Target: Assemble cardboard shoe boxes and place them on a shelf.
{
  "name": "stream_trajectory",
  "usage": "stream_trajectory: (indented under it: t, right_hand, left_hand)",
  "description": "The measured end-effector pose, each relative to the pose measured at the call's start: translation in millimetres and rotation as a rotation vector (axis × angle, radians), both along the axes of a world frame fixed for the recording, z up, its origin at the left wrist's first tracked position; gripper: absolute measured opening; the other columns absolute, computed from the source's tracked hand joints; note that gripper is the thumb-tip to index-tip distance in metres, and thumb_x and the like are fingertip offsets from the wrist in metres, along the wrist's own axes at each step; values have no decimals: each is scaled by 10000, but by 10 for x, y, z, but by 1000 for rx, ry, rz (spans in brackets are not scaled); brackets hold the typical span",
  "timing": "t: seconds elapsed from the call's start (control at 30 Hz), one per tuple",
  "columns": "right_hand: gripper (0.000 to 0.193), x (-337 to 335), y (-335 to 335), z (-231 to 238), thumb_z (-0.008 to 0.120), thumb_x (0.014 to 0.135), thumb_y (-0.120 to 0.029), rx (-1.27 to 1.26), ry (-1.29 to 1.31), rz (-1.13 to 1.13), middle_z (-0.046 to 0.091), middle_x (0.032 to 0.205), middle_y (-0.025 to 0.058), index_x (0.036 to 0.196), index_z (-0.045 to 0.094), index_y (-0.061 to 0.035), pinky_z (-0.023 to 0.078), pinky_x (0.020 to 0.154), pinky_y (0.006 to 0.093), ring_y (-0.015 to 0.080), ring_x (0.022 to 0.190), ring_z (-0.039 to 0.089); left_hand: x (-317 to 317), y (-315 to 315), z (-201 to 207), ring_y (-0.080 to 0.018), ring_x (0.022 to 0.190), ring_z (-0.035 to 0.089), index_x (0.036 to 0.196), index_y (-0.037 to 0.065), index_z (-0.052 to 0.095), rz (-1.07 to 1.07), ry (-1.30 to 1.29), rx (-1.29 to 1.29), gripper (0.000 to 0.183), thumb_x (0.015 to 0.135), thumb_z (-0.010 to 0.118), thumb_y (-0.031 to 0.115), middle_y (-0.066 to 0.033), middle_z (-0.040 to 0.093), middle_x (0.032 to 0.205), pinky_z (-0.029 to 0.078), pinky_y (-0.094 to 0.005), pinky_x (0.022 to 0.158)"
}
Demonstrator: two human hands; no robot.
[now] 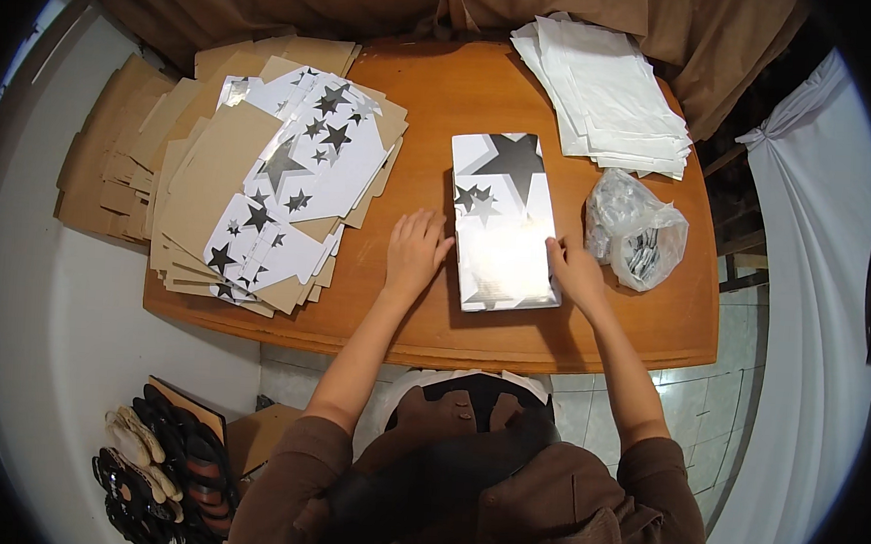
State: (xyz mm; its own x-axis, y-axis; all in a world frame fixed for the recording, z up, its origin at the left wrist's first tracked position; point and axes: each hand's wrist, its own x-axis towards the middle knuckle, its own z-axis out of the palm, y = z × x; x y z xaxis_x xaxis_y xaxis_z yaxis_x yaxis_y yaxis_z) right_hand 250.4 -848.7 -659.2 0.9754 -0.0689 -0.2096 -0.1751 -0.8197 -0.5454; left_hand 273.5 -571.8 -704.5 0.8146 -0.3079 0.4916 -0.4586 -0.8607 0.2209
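Observation:
A closed white shoe box (502, 221) with black and silver stars lies lengthwise in front of me on the wooden table. Glare washes out its nearer half. My left hand (416, 253) rests flat on the tabletop just left of the box, fingers stretched forward and nothing in them. At the right long side of the box is my right hand (576, 268), its thumb against the edge. Its other fingers point forward and show only in part; they do not wrap round the box.
Flat star-printed box blanks (292, 181) and brown cardboard sheets (209, 176) are stacked at the left. White paper sheets (612, 94) lie at the far right. Nearer stands an opened clear plastic bag (644, 239) of small items. Several shoes (164, 465) sit below left.

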Motion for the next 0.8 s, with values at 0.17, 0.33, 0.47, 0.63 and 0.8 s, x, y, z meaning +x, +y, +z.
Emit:
stream_trajectory:
  t: [0.17, 0.33, 0.47, 0.63, 0.8]
  right_hand:
    - [460, -429, -52, -497, 405, 968, -342, 634, -124, -13, 557, 1160, 207, 1273, 440, 1, 493, 675, 417, 285, 893, 615]
    - [559, -517, 63, -673, 345, 990, -305, 870, -138, 37, 247, 1471, 167, 1437, 196, -5, 245, 1075, 342, 260, 1337, 273]
    - [581, -478, 184, -508, 319, 990, -318, 1019, -177, 35, 172, 1501, 166, 1441, 165, 13, 124, 1117, 331, 253, 1389, 155]
    - [578, -320, 17, 21, 340, 982, -316, 977, -335, 202, 171, 1508, 147, 1449, 178, -16, 128, 1118, 342, 248, 1394, 156]
    - [495, -185, -244, 333, 425, 941, -258, 823, -489, 376, 305, 1465, 131, 1376, 361, -32, 155, 1114, 363, 263, 1381, 222]
  left_hand:
    - [-450, 119, -128, -325, 1224, 429, 1244, -9, 463, -224, 407, -43, 519, 787, 613, 188, -183, 487, 1282, 302, -468, 1045]
    - [-731, 30, -138, -321, 1367, 227, 1372, -60, 262, -236, 540, 55, 872, 716, 686, 326, -212, 294, 1434, 200, -439, 1112]
    - [-767, -154, -5, -354, 1380, 164, 1414, -75, 74, -162, 609, -32, 1165, 632, 767, 443, -248, 112, 1486, 169, -436, 1126]
    - [-690, -339, 86, -388, 1393, 71, 1426, -19, -102, -192, 309, -219, 1387, 514, 834, 448, -255, -27, 1497, 127, -492, 1128]
    - [-713, -554, 288, -417, 1390, 0, 1442, 71, -126, -89, -10, -123, 1439, 453, 851, 440, -233, -56, 1501, 54, -634, 1077]
